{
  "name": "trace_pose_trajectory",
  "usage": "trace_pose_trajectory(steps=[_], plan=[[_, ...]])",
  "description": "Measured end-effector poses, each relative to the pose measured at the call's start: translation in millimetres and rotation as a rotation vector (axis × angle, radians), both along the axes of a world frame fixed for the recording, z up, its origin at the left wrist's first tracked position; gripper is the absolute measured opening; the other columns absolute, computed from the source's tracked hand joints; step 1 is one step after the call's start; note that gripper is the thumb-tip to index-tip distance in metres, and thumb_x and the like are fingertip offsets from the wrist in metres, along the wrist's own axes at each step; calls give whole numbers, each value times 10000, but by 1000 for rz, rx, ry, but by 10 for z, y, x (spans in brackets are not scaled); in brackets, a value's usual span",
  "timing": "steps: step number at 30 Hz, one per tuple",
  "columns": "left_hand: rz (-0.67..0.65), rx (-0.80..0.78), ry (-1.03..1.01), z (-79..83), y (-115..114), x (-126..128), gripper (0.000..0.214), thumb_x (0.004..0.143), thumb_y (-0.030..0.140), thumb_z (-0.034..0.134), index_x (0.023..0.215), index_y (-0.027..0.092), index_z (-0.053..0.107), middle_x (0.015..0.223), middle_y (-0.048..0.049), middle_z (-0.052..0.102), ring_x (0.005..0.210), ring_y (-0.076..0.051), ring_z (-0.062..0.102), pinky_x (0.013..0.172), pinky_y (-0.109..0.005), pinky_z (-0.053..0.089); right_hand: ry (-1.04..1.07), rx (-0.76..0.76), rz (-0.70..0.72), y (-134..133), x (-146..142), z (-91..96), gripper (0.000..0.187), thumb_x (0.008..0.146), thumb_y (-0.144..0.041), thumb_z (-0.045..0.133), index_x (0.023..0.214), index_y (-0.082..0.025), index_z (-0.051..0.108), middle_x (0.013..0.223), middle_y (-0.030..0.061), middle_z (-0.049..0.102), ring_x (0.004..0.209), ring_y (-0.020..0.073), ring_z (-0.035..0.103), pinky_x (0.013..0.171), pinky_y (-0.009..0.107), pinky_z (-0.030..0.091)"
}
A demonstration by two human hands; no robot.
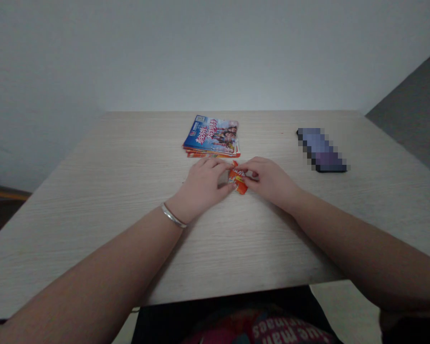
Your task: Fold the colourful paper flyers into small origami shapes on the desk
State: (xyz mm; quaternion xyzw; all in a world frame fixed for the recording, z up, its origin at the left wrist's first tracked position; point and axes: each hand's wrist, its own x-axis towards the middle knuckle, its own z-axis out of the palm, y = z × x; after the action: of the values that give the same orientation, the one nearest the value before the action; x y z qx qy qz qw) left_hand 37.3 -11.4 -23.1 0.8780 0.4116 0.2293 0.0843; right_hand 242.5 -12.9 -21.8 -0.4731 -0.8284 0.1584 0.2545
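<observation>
A small orange-red packet (pixel 238 179) lies on the pale wooden table (pixel 129 162), pinched from both sides. My left hand (pixel 202 185), with a silver bangle on its wrist, grips the packet's left edge with curled fingers. My right hand (pixel 268 180) pinches its right edge between thumb and fingers. Just beyond the hands lies a small stack of colourful printed cards or booklets (pixel 212 136), blue on top.
A dark, pixelated flat object (pixel 321 150) lies on the table's right side. A grey wall stands behind the table. The table's near edge is close to my body, with dark clothing below it.
</observation>
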Motion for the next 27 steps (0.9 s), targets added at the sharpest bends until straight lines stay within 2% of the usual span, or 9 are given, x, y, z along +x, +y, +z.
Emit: trace_pose_trajectory(steps=[3,7,12,15,19,27], plan=[[32,20,104,11,-46,12,439,901,409,590,1263,161,615,1313,-126,613,1236,-297,516,1097,-486,360,-161,145,11,19,51,-14,280,841,-243,657,1098,-190,753,1033,126,696,966,272,622,913,469,486],[62,23,176,26,-91,38,437,931,393,538,1310,182,591,1396,-118,562,1294,-313,471,1109,-502,339,-249,200,-4,3,87,-19,347,873,-397,642,1170,-238,725,1144,135,662,1066,305,587,981,520,452],[65,21,195,32,-100,58,447,977,363,442,1348,143,561,1442,-130,529,1324,-317,446,1128,-515,314,-277,158,28,-16,81,13,432,879,-455,619,1216,-195,691,1287,159,616,1183,315,557,1049,516,419],[80,20,218,31,-106,60,436,984,332,430,1368,162,545,1462,-118,514,1339,-313,438,1134,-521,303,-273,135,19,-7,61,7,465,873,-471,610,1207,-154,675,1341,181,588,1244,322,529,1081,508,392],[80,9,242,32,-117,56,449,982,318,431,1399,177,518,1483,-108,494,1354,-323,423,1132,-532,295,-271,130,24,27,48,-33,487,834,-509,628,1186,-172,642,1403,169,545,1307,334,477,1099,533,360],[81,22,287,77,-132,67,459,981,367,427,1396,190,516,1492,-106,483,1359,-340,413,1109,-547,308,-319,61,28,35,54,-17,616,781,-593,636,1212,-155,593,1465,206,472,1378,385,399,1128,597,289]])
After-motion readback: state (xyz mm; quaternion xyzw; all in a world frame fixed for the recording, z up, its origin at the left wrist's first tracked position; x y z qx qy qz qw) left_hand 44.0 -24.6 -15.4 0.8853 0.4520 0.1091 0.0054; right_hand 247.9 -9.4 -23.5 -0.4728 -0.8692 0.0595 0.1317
